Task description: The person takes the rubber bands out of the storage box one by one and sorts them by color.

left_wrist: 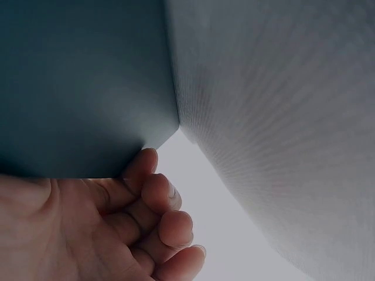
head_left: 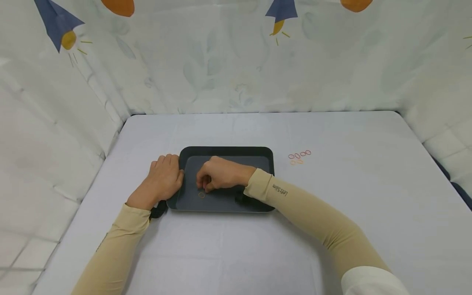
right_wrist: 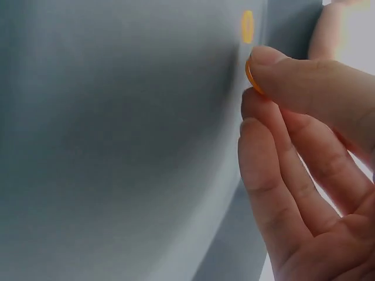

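Note:
A dark rectangular tray (head_left: pixel 221 207) lies on the table. At its left rim, my left hand (head_left: pixel 164 176) holds the tray, thumb at the rim; in the left wrist view its curled fingers (left_wrist: pixel 176 228) sit by the tray's corner (left_wrist: pixel 135 117). Over the tray's left half reaches my right hand (head_left: pixel 221 174). Its thumb and a fingertip pinch a small orange rubber band (right_wrist: pixel 252 76), as the right wrist view shows. A yellow-orange rubber band (head_left: pixel 201 195) lies in the tray just below those fingers.
Right of the tray, several red rubber bands (head_left: pixel 297 155) lie in a row, with orange rubber bands (head_left: pixel 296 162) below them. A white cloth covers the table (head_left: pixel 332 135). Patterned curtains (head_left: pixel 236 61) hang behind and at the sides.

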`<action>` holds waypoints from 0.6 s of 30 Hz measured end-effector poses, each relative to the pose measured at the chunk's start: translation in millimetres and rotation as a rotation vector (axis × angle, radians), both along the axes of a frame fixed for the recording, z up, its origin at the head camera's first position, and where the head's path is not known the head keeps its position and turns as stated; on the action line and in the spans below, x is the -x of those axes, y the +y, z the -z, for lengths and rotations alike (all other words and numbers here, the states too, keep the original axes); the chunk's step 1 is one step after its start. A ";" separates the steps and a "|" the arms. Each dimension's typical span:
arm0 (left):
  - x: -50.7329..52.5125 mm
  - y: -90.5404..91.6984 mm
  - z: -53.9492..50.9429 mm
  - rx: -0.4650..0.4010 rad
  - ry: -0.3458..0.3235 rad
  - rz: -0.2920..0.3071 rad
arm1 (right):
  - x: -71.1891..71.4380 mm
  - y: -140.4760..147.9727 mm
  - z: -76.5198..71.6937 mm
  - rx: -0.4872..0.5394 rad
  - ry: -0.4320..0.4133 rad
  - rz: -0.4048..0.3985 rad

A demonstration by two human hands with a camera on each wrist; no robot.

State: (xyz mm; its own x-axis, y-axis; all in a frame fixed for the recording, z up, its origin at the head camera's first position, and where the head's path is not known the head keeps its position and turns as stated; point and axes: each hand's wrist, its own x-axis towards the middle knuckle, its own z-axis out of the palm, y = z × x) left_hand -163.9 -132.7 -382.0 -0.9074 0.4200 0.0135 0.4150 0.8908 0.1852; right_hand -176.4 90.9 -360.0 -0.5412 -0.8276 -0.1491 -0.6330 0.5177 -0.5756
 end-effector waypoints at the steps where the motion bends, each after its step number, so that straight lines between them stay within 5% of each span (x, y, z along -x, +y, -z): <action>1: 0.1 0.0 -0.1 0.003 0.000 -0.001 | -0.2 0.6 -1.7 0.004 0.004 0.000; 18: 5.3 -0.6 1.3 0.011 -0.017 0.004 | -8.0 33.4 -35.5 0.145 0.004 0.065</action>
